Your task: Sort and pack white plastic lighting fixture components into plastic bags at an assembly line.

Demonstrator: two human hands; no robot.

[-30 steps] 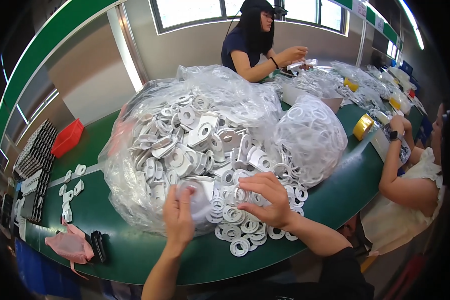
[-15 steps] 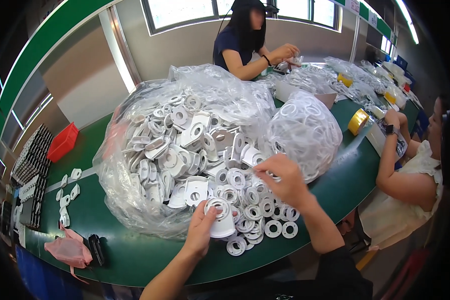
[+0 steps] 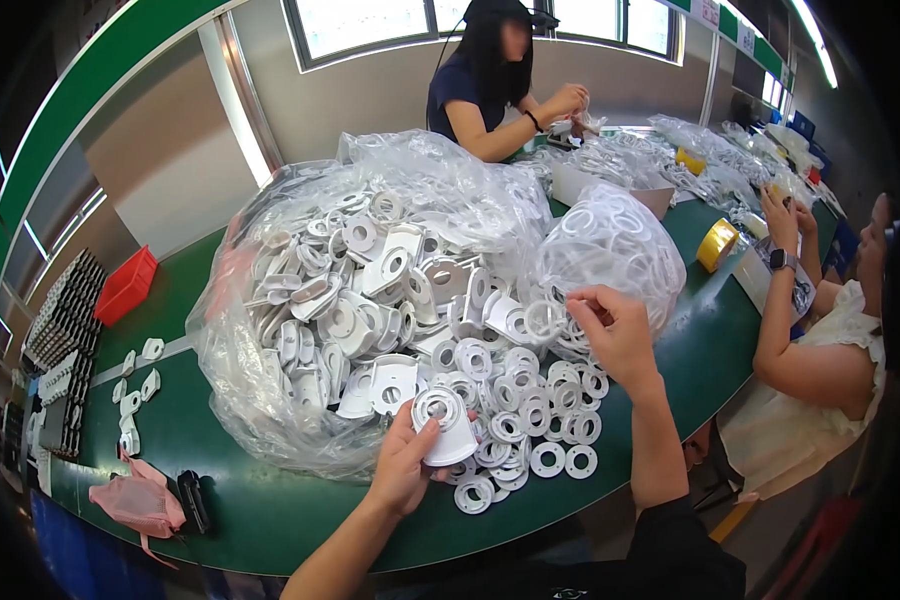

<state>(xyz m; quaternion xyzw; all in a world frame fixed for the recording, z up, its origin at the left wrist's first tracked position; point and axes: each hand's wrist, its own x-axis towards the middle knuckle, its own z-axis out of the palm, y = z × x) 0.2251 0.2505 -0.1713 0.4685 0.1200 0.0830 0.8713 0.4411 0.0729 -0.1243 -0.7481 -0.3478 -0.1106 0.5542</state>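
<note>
My left hand [image 3: 402, 468] grips a white plastic plate [image 3: 452, 442], its rounded end with a ringed opening facing up. The fingers of my right hand [image 3: 615, 330] pinch a thin translucent ring [image 3: 544, 321] by its edge, beside a clear bag of similar rings [image 3: 610, 250]. Flat white washers [image 3: 547, 459] lie in a loose heap between my two hands. Behind them, a large open clear plastic bag [image 3: 235, 385] spills out a pile of white plastic plates [image 3: 355, 320].
On the green table [image 3: 270, 520] at left lie several white parts [image 3: 130, 402], a pink pouch [image 3: 138, 500] and a dark object [image 3: 194, 500]. A red tray [image 3: 126, 284] stands farther back. Yellow tape [image 3: 717, 244] sits at right. Two people work across and to the right.
My right hand has moved right, away from the left hand, toward the bag of rings, and a translucent ring now shows at its fingertips. The left hand still holds the plate, tilted slightly.
</note>
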